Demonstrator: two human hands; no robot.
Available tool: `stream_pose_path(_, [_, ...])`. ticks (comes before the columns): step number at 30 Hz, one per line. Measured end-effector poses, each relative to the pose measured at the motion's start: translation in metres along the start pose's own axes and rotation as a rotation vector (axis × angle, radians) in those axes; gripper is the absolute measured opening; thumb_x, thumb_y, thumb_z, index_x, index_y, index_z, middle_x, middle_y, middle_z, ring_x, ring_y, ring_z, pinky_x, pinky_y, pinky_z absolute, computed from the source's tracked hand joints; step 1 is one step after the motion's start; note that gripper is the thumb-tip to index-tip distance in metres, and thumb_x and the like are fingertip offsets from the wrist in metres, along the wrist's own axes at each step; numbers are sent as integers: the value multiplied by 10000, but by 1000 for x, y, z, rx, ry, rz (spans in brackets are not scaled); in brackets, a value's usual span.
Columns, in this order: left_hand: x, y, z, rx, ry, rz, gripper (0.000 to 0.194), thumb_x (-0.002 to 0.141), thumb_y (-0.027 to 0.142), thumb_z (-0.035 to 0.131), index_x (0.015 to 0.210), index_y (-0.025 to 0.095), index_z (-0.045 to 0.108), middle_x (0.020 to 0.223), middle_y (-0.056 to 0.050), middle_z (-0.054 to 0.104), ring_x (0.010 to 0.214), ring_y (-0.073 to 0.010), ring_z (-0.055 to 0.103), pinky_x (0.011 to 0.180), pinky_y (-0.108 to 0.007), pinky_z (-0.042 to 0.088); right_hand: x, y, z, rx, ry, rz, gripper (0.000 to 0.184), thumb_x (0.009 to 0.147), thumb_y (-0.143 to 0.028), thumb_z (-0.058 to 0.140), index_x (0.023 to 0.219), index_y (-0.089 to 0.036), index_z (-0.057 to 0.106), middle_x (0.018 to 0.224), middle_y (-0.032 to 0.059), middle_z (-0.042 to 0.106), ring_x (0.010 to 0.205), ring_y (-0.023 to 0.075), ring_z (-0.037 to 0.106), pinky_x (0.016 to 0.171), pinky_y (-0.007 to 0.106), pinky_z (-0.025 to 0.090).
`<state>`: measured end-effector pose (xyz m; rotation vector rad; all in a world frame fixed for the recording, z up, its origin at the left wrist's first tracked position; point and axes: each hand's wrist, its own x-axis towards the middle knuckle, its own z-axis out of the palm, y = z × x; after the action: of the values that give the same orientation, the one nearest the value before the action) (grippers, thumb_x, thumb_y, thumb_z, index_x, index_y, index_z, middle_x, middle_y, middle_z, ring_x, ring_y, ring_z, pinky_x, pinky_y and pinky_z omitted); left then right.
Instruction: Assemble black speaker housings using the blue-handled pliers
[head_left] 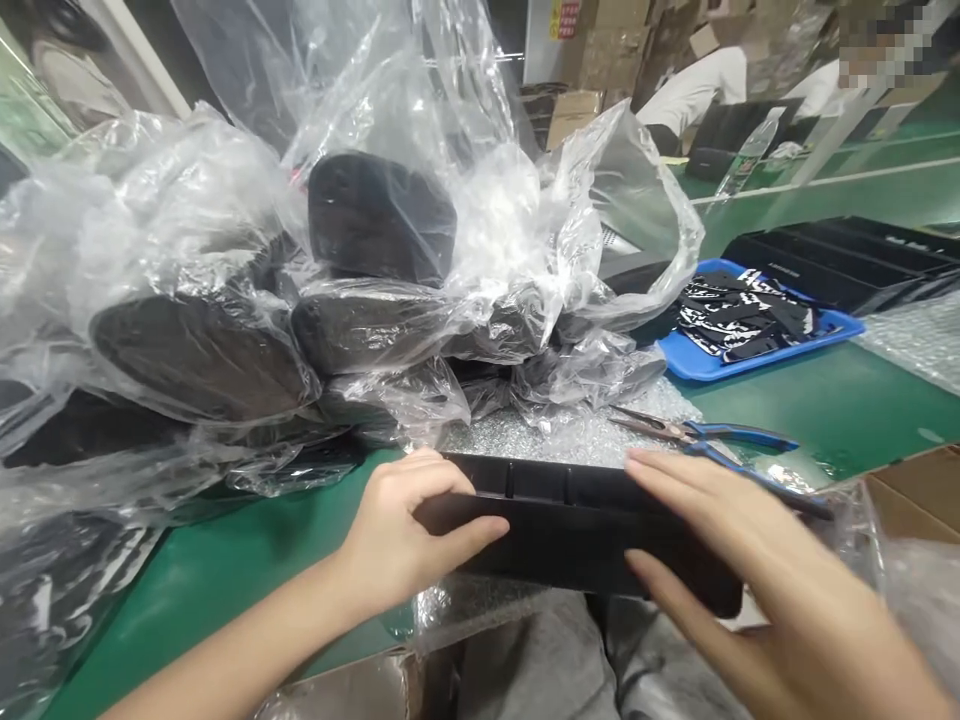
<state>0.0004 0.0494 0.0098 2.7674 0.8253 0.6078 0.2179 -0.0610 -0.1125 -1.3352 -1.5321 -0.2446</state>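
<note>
A long black plastic part (570,545), with dividers along its inner side, is held level just over the near edge of the table. My left hand (420,520) is closed around its left end, thumb on the near face and fingers hidden behind. At the other end, my right hand (739,550) spans the part, its fingers on the far rim and its thumb against the near face. Just beyond the right hand lie long-nose pliers (675,430) with blue handles, resting on bubble wrap (510,440). A second blue-handled tool (757,480) lies partly behind that hand.
Black molded parts (202,355) in clear plastic bags (150,190) are heaped at the left and back. A blue tray (697,365) holds several black strips with white marks. Black panels (847,255), a bottle (750,150) and a cardboard box (919,495) are at right.
</note>
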Motion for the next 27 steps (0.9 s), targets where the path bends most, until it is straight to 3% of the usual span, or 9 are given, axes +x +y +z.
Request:
stream_pose_path(3, [0,0,1,-4,18,-68,274,847,259,720,612,153,626,541,38,563,506,-67,501,518,-181,392,8,-15,16,30,-36,27,251,1037,-299,446,1226,-179,559,1041,31,680,942,149,647,822,312,486])
stream_pose_path(5, [2,-2,1,-62,79,-139,149,844,243,698,722,162,669,553,51,550,497,-58,499,502,-159,387,11,-15,23,48,-66,59,179,1041,-302,455,1131,-203,573,888,-21,654,784,131,611,764,311,420])
stream_pose_path(8, [5,-9,2,-217,154,-196,107,849,260,648,856,158,677,622,34,585,559,-74,557,543,-154,436,16,-12,30,27,-61,109,259,1049,-404,458,959,-189,571,783,-38,596,678,136,542,742,325,329])
stream_pose_path(12, [4,-15,5,-298,88,-238,231,881,318,584,751,154,679,655,-11,636,593,-105,585,562,-182,456,27,-17,38,24,-63,114,408,1042,-472,456,779,-168,527,721,-10,525,660,154,485,749,326,305])
stream_pose_path(18, [-3,-25,7,-367,79,-183,110,865,232,611,800,181,684,667,22,612,603,-85,559,572,-160,439,41,-20,44,49,-94,37,400,1037,-442,478,752,-167,533,711,-6,530,621,146,474,638,287,273])
stream_pose_path(23, [-5,-39,9,-483,50,-198,233,907,388,620,852,174,694,692,0,589,619,-103,534,566,-192,419,46,-20,51,-8,-77,40,478,1040,-515,422,702,-180,465,639,-13,476,575,162,436,642,298,220])
stream_pose_path(27, [-3,-35,10,-498,47,-232,311,928,441,589,820,166,686,693,-8,600,621,-108,526,570,-211,409,48,-27,56,-59,-38,65,520,1028,-571,408,678,-188,440,604,-7,443,574,178,408,668,311,220])
